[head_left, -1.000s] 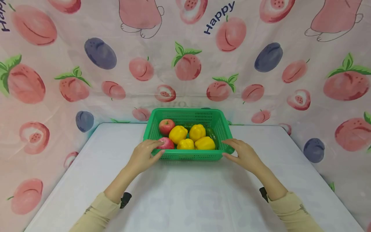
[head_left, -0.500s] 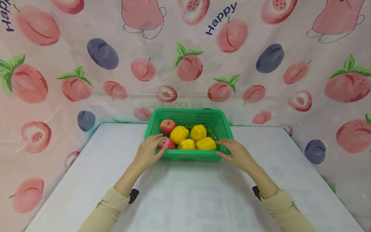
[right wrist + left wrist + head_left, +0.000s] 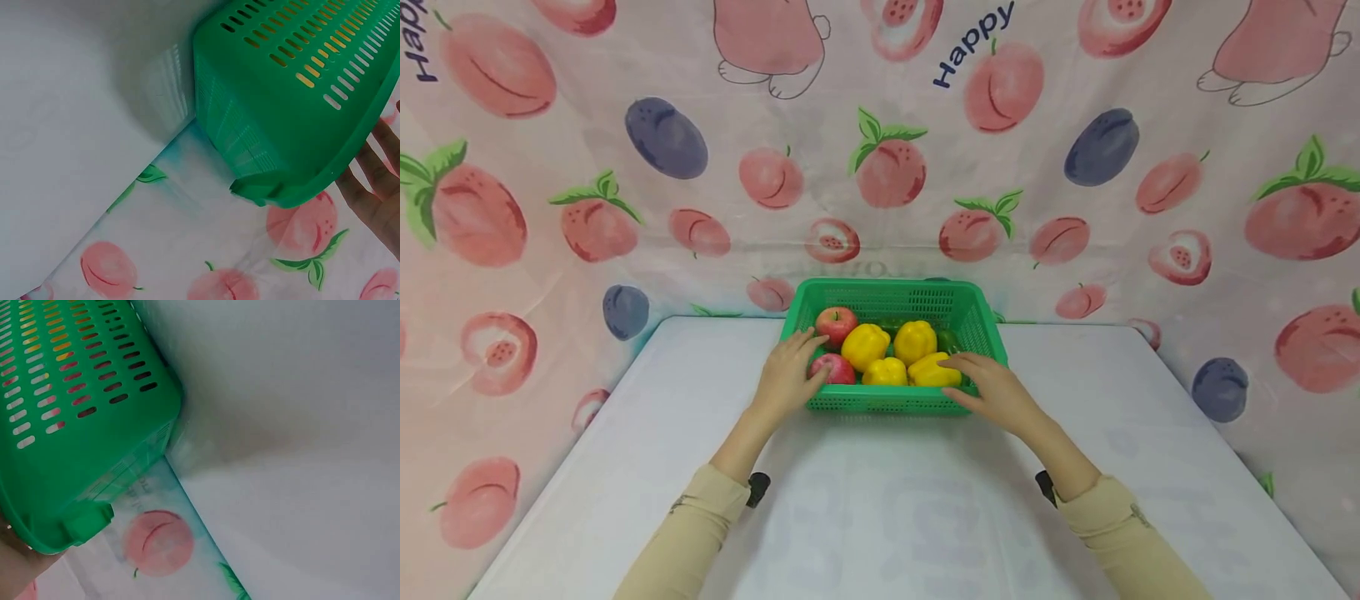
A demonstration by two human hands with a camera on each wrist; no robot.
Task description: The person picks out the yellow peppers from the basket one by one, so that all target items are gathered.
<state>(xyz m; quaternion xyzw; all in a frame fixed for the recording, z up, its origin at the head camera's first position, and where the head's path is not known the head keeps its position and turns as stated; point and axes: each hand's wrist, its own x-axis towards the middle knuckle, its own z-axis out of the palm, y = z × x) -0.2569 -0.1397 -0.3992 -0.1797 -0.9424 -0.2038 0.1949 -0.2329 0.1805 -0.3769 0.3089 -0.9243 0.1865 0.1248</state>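
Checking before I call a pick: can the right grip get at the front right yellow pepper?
Probably yes: the right grip is over the near right corner of the basket and overlaps the pepper in the head view, with nothing else covering it. Whether they touch, I can't tell.

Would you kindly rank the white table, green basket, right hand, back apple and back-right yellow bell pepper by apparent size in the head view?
Largest to smallest:
1. White table
2. Green basket
3. Right hand
4. Back apple and back-right yellow bell pepper: too alike to rank.
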